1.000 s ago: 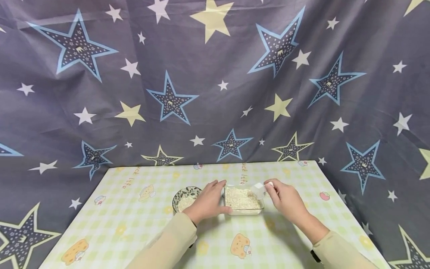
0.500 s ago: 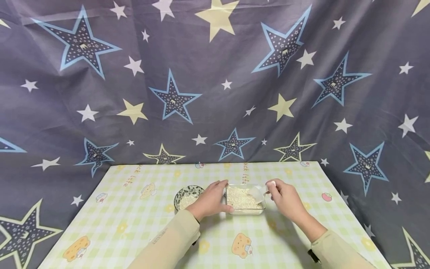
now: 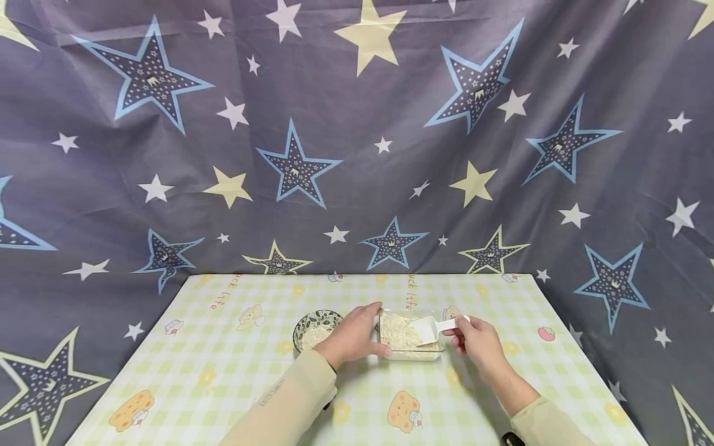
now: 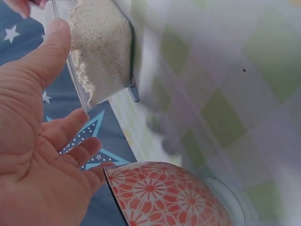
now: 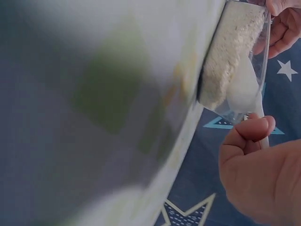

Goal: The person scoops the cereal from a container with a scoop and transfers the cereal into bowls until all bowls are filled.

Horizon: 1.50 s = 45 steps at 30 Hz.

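Both hands work: left hand (image 3: 352, 334) steadies rice container (image 3: 411, 354), right hand (image 3: 478, 341) pinches scoop (image 3: 429, 330).

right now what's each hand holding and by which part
The right hand pinches the white scoop by the end of its handle, the bowl end in the grain. The left hand holds the clear container by its left side wall.
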Available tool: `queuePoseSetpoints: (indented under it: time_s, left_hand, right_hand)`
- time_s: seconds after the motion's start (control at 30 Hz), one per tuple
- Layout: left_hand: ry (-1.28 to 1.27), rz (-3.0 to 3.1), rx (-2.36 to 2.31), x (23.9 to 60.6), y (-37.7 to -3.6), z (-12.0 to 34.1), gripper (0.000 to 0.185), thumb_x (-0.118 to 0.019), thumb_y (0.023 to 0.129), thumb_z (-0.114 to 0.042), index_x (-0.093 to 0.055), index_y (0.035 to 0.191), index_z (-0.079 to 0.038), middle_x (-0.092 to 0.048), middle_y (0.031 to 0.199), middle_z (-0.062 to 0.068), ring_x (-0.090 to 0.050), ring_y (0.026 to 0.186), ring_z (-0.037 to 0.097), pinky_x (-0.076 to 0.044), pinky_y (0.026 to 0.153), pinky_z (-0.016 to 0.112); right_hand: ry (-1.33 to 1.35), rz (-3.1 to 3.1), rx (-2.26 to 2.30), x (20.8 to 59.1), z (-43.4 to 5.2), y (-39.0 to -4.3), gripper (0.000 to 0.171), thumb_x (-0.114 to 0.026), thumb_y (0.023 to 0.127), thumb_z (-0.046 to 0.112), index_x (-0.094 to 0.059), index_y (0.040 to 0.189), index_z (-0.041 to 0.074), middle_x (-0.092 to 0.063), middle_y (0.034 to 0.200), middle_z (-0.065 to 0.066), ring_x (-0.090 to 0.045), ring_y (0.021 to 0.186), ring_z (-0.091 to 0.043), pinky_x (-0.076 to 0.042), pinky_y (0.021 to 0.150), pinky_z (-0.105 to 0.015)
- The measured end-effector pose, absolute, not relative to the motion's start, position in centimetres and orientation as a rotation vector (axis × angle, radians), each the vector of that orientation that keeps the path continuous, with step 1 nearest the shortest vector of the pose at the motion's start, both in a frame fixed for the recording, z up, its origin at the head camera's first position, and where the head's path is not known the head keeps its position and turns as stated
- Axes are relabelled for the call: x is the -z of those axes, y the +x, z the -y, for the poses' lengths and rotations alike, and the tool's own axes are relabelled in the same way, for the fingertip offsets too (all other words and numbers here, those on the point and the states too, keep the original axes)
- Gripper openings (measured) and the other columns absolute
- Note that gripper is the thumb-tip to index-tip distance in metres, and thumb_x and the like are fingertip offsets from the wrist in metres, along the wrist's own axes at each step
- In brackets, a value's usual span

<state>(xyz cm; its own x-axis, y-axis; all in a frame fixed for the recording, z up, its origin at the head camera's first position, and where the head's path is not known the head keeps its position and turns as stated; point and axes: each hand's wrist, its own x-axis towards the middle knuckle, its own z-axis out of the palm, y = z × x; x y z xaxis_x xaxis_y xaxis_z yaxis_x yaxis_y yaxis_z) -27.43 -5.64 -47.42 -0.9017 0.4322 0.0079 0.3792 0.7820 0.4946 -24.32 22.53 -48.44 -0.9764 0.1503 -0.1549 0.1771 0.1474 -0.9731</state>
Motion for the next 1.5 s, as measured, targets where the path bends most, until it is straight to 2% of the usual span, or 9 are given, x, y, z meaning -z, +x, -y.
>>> queuePoseSetpoints:
  time_s: [0.17,0.77,1.17,1.37,1.5]
  left_hand:
    - [0.662,-2.866,-0.776,47.6,-27.4,5.6,0.113,-0.094,0.077,-0.046,-0.037,0.164,-0.001,-0.055,0.16,0.015,-0.05,0.151,0.036,-0.039,0.13,0.049]
    - [0.649,-2.865,-0.783,48.0,-27.3,5.9,0.112,-0.094,0.077,-0.047,-0.038,0.163,-0.003,-0.059,0.155,0.017,-0.055,0.145,0.036,-0.044,0.126,0.051]
    - [0.646,-2.87,-0.766,48.2,-27.4,6.0,0.111,-0.093,0.077,-0.05,-0.039,0.163,-0.006,-0.06,0.153,0.016,-0.057,0.142,0.034,-0.046,0.124,0.049]
    - [0.646,-2.865,-0.753,48.1,-27.4,5.9,0.11,-0.092,0.078,-0.05,-0.039,0.164,-0.006,-0.06,0.154,0.016,-0.057,0.143,0.034,-0.046,0.124,0.048]
    - [0.652,-2.868,-0.748,48.1,-27.6,5.9,0.11,-0.092,0.078,-0.049,-0.039,0.164,-0.006,-0.06,0.153,0.017,-0.057,0.142,0.033,-0.046,0.124,0.047]
  right_hand:
    - [0.37,-2.264,2.057,49.0,-22.5,-24.1,0.046,-0.039,0.117,0.023,-0.058,0.131,-0.016,-0.078,0.082,0.001,-0.055,0.061,-0.004,-0.048,0.055,-0.018]
    - [0.375,-2.227,2.079,49.4,-22.6,-23.9,0.045,-0.039,0.117,0.023,-0.06,0.129,-0.015,-0.074,0.075,0.005,-0.053,0.057,-0.004,-0.047,0.055,-0.018]
    - [0.383,-2.183,2.089,49.7,-23.0,-24.1,0.047,-0.044,0.116,0.029,-0.061,0.13,-0.013,-0.076,0.079,0.004,-0.056,0.06,-0.004,-0.05,0.055,-0.019]
    - [0.38,-2.158,2.09,49.9,-23.4,-24.1,0.047,-0.043,0.117,0.03,-0.064,0.127,-0.012,-0.074,0.076,0.003,-0.055,0.06,-0.004,-0.051,0.056,-0.018]
    - [0.395,-2.129,2.109,50.0,-23.6,-24.1,0.051,-0.041,0.117,0.03,-0.063,0.131,-0.014,-0.072,0.077,0.004,-0.055,0.062,-0.003,-0.051,0.057,-0.017]
